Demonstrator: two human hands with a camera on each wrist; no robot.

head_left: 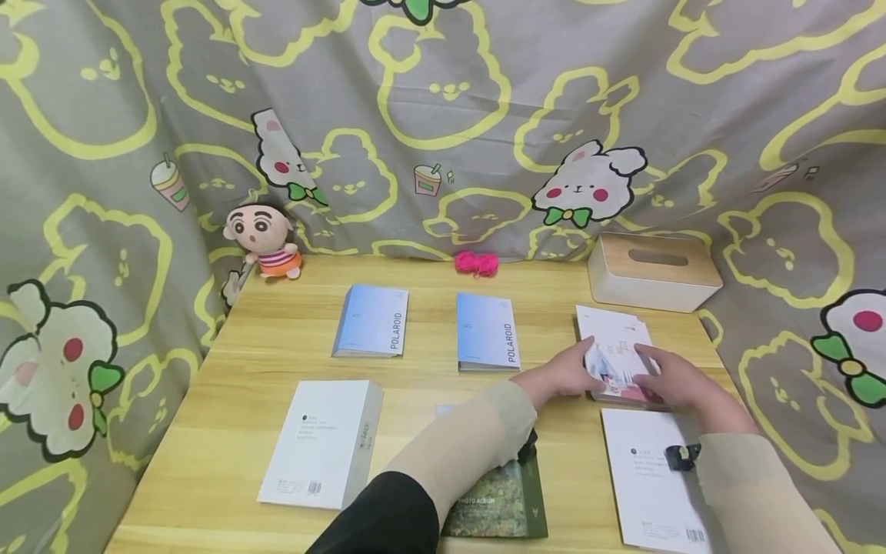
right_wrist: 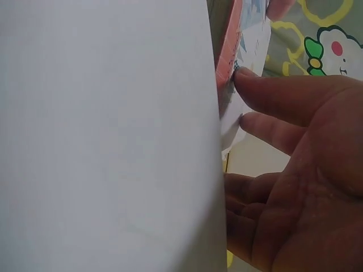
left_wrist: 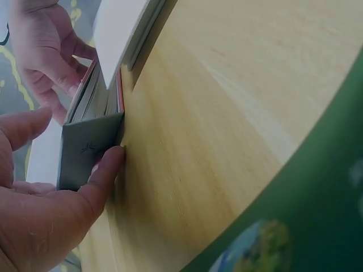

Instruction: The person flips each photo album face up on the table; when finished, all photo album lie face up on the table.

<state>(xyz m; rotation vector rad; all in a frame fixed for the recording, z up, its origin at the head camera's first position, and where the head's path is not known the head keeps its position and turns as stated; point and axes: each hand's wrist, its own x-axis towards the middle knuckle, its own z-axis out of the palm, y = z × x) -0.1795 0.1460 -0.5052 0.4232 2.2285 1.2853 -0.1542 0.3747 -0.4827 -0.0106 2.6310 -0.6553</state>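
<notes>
At the right of the table lies a photo album (head_left: 612, 331) with a white, illustrated cover. My left hand (head_left: 571, 369) holds its left side, and my right hand (head_left: 677, 377) holds its right side. In the left wrist view, the left thumb and fingers lie about the album's grey-green spine (left_wrist: 88, 150), and page edges show beyond. The right wrist view has the right thumb (right_wrist: 255, 88) at the album's pinkish edge (right_wrist: 228, 51). Just in front lies a white album (head_left: 647, 485), which hides part of this view. Under the left forearm is a green photo album (head_left: 494, 504), partly covered.
Two blue Polaroid albums, one left (head_left: 374, 319) and one in the middle (head_left: 487, 331), lie farther back. A thick white album (head_left: 318, 446) is at the front left. Along the back are a plush doll (head_left: 266, 242), pink yarn (head_left: 476, 264) and a tissue box (head_left: 654, 273).
</notes>
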